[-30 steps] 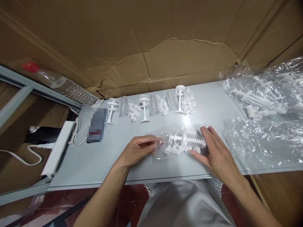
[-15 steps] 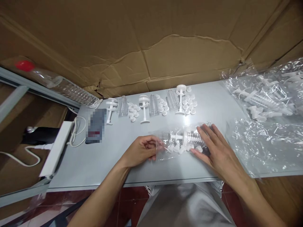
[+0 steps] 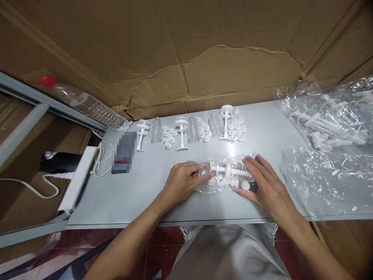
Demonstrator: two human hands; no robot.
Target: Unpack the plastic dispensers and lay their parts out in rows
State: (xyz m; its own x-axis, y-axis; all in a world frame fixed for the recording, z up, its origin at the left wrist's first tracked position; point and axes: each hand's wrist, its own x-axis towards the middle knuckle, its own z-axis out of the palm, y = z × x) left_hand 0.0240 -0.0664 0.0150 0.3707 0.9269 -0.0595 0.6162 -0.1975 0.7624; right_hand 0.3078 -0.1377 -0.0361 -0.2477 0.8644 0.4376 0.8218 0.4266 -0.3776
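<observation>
A clear plastic bag [image 3: 208, 187] lies near the front of the table. Inside it are a white plunger [image 3: 219, 169], a clear ribbed tube [image 3: 239, 170] and several small white nozzle-like pieces [image 3: 245, 185]. My left hand [image 3: 184, 179] is closed on the bag's left end, thumb and fingers pressed together on the film. At the other end, my right hand [image 3: 266, 182] holds the bag, its fingers over the far side and its thumb along the near side. The film under my right palm is hidden.
Along the back stand white plungers [image 3: 182, 134], ribbed tubes [image 3: 193, 129] and clusters of small white pieces [image 3: 236, 128]. Filled bags [image 3: 329, 116] and bare film [image 3: 335, 182] lie right. A phone [image 3: 124, 153], power strip [image 3: 77, 181] and bottle [image 3: 93, 109] are left. Cardboard [image 3: 186, 50] rises behind.
My left hand has moved right along the bag, bunching its left end closer to the plunger. The small white pieces inside have shifted. My right hand stays at the right end.
</observation>
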